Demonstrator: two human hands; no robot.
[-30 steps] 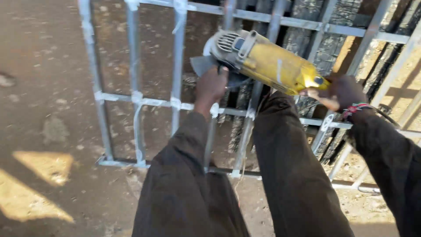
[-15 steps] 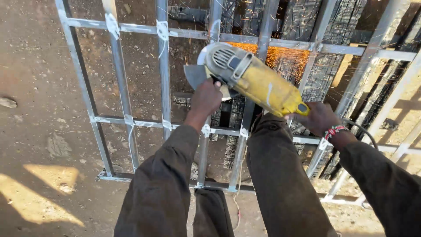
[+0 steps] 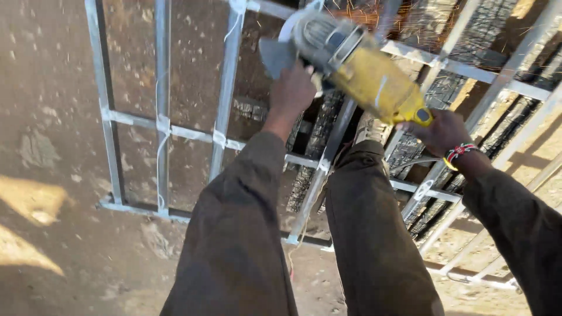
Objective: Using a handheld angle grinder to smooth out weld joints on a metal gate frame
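A yellow and grey angle grinder [image 3: 357, 64] is held over a grey metal bar frame [image 3: 225, 88] lying on the dirt ground. My left hand [image 3: 293, 90] grips the grinder's side handle near the guard. My right hand [image 3: 442, 131], with a beaded wristband, holds the grinder's rear end. Orange sparks [image 3: 363, 11] fly at the top edge where the disc meets a bar. My leg and shoe [image 3: 369, 131] rest on the frame between my arms.
Charred black timber [image 3: 319, 137] lies under the frame at centre and right. Bare dirt ground [image 3: 47, 146] stretches to the left with sunlit patches. More frame bars [image 3: 515, 88] run diagonally at the right.
The grinder and both hands have moved up and away along the frame. Sparks appeared half a second ago and continue at the top edge.
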